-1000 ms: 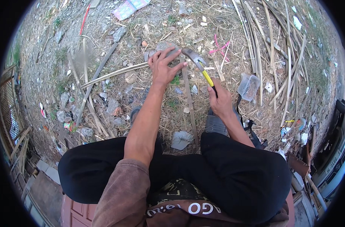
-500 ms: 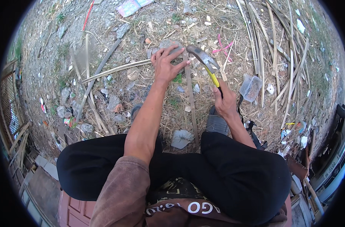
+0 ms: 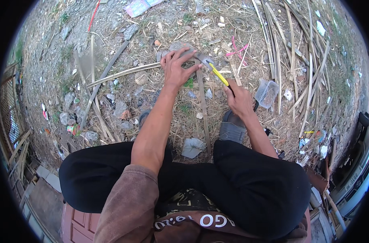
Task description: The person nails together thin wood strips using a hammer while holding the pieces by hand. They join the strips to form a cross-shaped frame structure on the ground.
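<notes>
Right hand lower around hammer

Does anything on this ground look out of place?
Yes: a tangled bright pink strip beyond the right hand and a pink and blue plastic-looking wrapper near the upper edge look like litter on the strawy ground.

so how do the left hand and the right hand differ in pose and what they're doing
The left hand has its fingers and thumb spread, while the right hand is curled closed.
The left hand has its thumb tip by a wooden strip; the right hand grips the handle of a hammer.
The left hand is higher in the picture than the right hand.
Both are bare.
</notes>
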Tool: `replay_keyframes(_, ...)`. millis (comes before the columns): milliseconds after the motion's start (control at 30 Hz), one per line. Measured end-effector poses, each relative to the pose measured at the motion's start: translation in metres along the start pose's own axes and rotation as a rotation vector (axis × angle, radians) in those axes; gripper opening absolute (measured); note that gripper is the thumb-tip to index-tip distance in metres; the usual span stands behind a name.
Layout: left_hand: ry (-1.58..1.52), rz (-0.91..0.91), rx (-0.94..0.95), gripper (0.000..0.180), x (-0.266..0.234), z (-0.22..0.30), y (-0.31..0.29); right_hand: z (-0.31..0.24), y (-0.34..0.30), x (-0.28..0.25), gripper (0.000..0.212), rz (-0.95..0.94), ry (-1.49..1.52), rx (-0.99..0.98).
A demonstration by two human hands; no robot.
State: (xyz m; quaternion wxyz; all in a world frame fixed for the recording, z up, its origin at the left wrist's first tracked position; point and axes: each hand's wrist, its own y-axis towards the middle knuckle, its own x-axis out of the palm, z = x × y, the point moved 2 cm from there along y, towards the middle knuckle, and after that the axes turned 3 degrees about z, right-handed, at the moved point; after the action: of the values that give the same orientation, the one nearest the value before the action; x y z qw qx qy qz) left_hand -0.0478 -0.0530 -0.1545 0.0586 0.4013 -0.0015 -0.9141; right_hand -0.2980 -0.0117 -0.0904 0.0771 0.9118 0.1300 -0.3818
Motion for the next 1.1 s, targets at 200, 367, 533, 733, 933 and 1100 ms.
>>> replay_keyframes(200, 0.038, 0.011, 0.020, 0.053, 0.000, 0.000, -0.001, -0.004, 0.004, -0.008, 0.026, 0.055, 0.058, -0.015)
replay_keyframes(367, 0.029, 0.022, 0.013, 0.053, 0.000, -0.004, 0.002, 0.002, 0.009, -0.003, 0.027, -0.034, -0.136, -0.047)
replay_keyframes(533, 0.023, 0.025, 0.015, 0.054, 0.002, 0.001, -0.001, 0.001, 0.001, -0.011, 0.025, 0.057, 0.100, -0.111)
replay_keyframes(733, 0.031, 0.025, -0.001, 0.055, 0.000, -0.004, 0.000, -0.001, 0.009, -0.003, 0.027, -0.035, -0.010, -0.043)
replay_keyframes(933, 0.032, 0.019, 0.010, 0.055, 0.000, 0.002, 0.001, -0.005, 0.005, -0.004, 0.025, -0.124, 0.011, 0.048)
replay_keyframes(1100, 0.044, 0.012, 0.002, 0.054, -0.001, 0.001, 0.000, -0.018, 0.009, -0.011, 0.020, -0.013, 0.110, 0.068)
